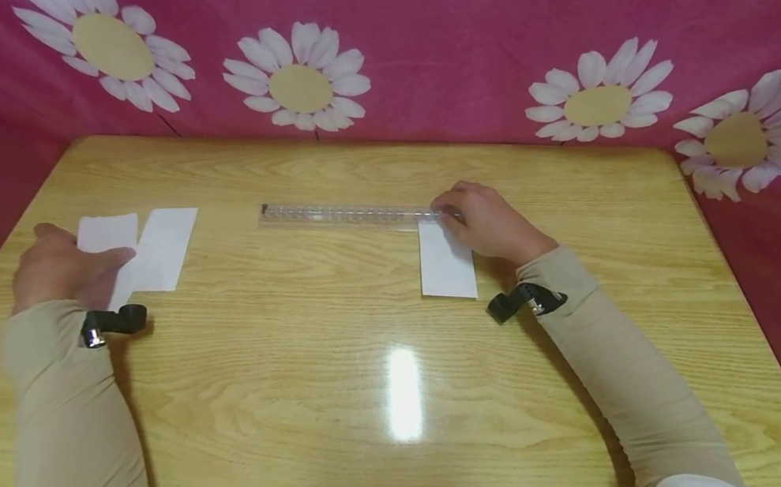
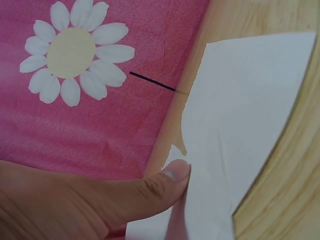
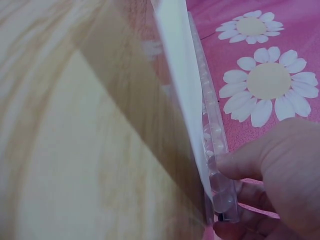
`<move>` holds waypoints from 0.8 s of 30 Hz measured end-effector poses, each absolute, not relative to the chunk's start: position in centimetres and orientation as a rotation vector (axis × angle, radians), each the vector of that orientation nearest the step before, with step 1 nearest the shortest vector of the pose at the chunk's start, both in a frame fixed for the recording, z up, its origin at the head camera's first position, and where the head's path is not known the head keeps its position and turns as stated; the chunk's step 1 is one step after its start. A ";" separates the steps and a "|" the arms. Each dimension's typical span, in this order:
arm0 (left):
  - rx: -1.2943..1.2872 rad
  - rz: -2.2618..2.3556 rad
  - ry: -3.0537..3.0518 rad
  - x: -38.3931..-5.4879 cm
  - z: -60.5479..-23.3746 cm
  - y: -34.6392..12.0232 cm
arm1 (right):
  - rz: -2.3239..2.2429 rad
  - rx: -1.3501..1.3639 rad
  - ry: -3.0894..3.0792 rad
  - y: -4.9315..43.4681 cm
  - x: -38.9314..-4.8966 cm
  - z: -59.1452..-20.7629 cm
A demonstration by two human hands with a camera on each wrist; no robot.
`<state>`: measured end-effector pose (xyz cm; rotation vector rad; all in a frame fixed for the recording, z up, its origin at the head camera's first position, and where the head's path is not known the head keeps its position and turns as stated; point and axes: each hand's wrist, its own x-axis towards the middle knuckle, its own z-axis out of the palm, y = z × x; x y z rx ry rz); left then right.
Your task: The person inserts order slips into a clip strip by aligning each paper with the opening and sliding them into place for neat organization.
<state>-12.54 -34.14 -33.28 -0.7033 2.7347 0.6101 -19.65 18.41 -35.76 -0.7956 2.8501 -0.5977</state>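
Note:
My right hand (image 1: 491,221) pinches the right end of a long clear plastic strip (image 1: 337,213) with a row of round bumps. In the right wrist view the thumb lies on the strip's near end, fingers curled beneath. A white paper slip (image 1: 447,265) hangs along the strip at this hand, tilted, casting a shadow on the table. At the left, my left hand (image 1: 53,267) grips a white paper piece (image 1: 107,233), thumb across its face, other fingers mostly hidden. Another white paper piece (image 1: 166,250) lies beside it, edges overlapping; the left wrist view shows a torn-looking edge near the thumb.
The wood-grain table (image 1: 269,383) has rounded far corners. Pink cloth with white daisies (image 1: 441,48) hangs behind it and at both sides. Each wrist wears a small black camera mount over a beige sleeve (image 1: 71,404). A bright light reflection (image 1: 403,393) shows on the tabletop.

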 end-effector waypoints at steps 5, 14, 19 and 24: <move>-0.717 0.741 2.786 -12.4 -33.6 -34.0 | -0.593 -0.807 2.850 18.4 -19.7 -35.9; -0.735 0.865 2.775 -13.5 -34.2 -35.0 | -0.592 -0.803 2.852 18.4 -19.7 -35.9; -0.724 0.874 2.794 -13.8 -34.1 -35.2 | -0.593 -0.801 2.853 18.5 -19.8 -36.0; -0.710 0.871 2.804 -13.8 -33.9 -34.9 | -0.589 -0.801 2.850 18.5 -19.8 -36.0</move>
